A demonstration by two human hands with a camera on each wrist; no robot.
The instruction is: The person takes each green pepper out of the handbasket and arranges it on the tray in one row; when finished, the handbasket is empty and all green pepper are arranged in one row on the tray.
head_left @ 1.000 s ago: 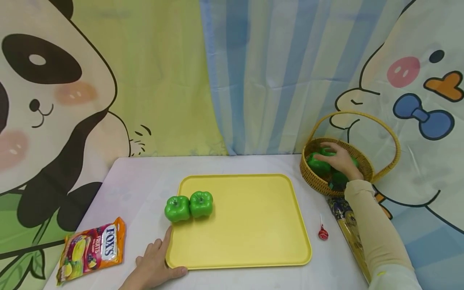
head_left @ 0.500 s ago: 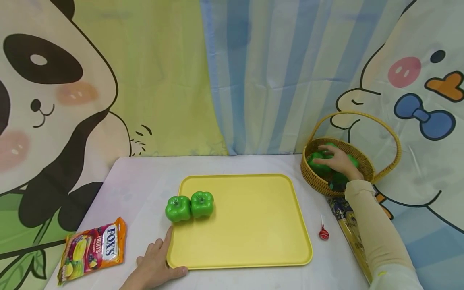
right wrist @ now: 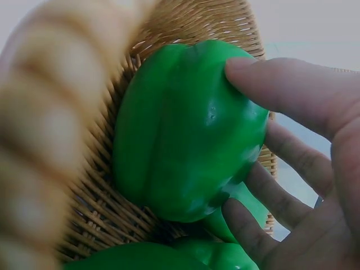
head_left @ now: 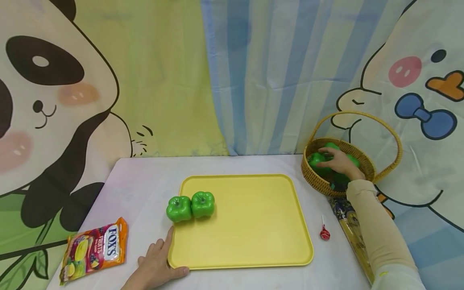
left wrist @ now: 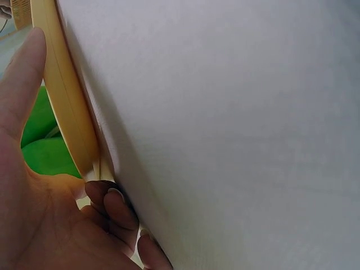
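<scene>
In the head view my left hand (head_left: 154, 262) rests at the near left corner of a yellow tray (head_left: 253, 257). Its thumb lies along the near rim and its index finger reaches up the left rim; the left wrist view shows the other fingers bent beneath. Two green bell peppers (head_left: 179, 209) sit side by side at the tray's left edge, one overlapping the rim. My right hand (head_left: 340, 162) is inside a wicker basket (head_left: 314, 180). In the right wrist view its thumb and fingers hold a large green bell pepper (right wrist: 185, 129) from either side. More green peppers (right wrist: 140, 257) lie below it.
The basket's tall handle (head_left: 393, 139) arches up on the right. A red lollipop (head_left: 324, 233) lies between the tray and a long gold and dark packet (head_left: 353, 233) under my right forearm. A Fox's candy bag (head_left: 94, 250) lies at the table's left.
My right hand stays in the basket, its fingers shifting slightly around the pepper. The left hand, the tray and the two peppers by it keep their places.
</scene>
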